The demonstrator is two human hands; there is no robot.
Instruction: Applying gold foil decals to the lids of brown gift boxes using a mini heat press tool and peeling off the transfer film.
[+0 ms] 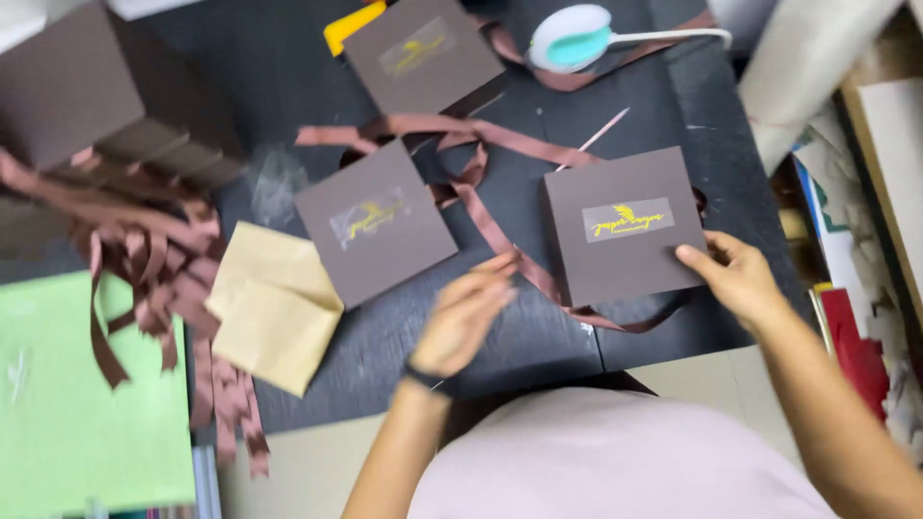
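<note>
Flat square brown card box with gold emblem lies on the dark surface, right hand pinching its right edge. Left hand open, fingers on brown satin ribbon alongside. Box looks light, stiff; best gripped by its edges.

Soft, even daylight fills the scene, casting only faint shadows. The whole picture is motion-blurred; the gold print on the square brown cardboard box smears. Left of it, the pile of brown ribbons blurs more.
</note>
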